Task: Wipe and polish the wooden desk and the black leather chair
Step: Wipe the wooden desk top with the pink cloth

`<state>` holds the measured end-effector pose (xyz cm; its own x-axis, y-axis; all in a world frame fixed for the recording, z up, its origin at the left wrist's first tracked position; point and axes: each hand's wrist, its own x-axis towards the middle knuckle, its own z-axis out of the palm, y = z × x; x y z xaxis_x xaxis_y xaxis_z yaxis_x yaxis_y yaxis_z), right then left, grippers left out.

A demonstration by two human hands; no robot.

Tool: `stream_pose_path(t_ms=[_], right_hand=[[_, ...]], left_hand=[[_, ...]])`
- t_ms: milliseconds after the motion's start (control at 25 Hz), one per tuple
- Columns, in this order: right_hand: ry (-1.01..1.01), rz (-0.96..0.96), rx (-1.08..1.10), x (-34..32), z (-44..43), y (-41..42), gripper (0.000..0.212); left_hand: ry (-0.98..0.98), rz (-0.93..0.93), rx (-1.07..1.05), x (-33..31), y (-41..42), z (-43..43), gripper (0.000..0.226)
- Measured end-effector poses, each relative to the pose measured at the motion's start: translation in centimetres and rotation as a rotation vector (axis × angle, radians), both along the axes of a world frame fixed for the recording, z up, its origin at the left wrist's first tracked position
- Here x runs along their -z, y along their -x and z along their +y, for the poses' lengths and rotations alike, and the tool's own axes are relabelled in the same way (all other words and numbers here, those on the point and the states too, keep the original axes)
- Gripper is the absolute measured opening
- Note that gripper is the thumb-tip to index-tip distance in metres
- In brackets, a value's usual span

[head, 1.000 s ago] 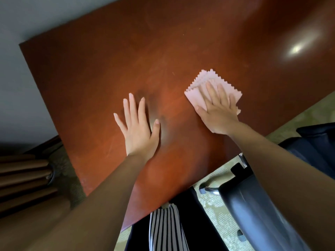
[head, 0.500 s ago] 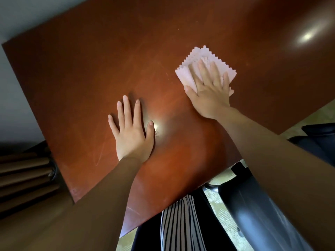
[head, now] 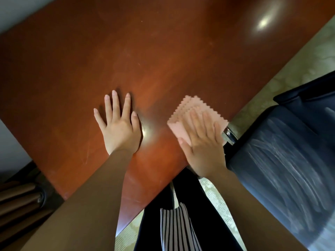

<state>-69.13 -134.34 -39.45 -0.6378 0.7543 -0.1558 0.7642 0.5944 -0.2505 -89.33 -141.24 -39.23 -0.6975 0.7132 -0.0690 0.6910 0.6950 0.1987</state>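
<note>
Desk [head: 163,51] of red-brown wood fills the view, and its long near edge runs on a slant from lower left to upper right. On it, close to this edge, lies a pink cloth [head: 181,115] with a zigzag border, one corner pointing away from the person. The right hand [head: 204,147] presses it with flat, straight fingers. The left hand [head: 120,131] rests flat on the wood just beside, fingers spread. A black chair [head: 281,160] stands at the right, near the desk's edge.
</note>
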Motion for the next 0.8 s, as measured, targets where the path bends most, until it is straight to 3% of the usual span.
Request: stream_pose_path(t_ms=[120, 480, 600, 800], right_hand=[[0.065, -0.057, 0.166, -0.4, 3.3, -0.4, 0.054], [0.12, -0.233, 0.324, -1.2, 13.6, 0.7, 0.06], [0.103, -0.192, 0.321, -1.4, 11.8, 0.9, 0.061], [-0.033, -0.157, 0.073, -0.2, 2.7, 0.8, 0.065]], left_hand=[[-0.007, -0.02, -0.003, -0.2, 0.0, 0.1, 0.052], [-0.004, -0.052, -0.018, -0.3, 0.2, 0.2, 0.055], [-0.028, -0.063, -0.002, -0.1, 0.2, 0.1, 0.056], [-0.044, -0.067, 0.025, 0.3, 0.2, -0.1, 0.058]])
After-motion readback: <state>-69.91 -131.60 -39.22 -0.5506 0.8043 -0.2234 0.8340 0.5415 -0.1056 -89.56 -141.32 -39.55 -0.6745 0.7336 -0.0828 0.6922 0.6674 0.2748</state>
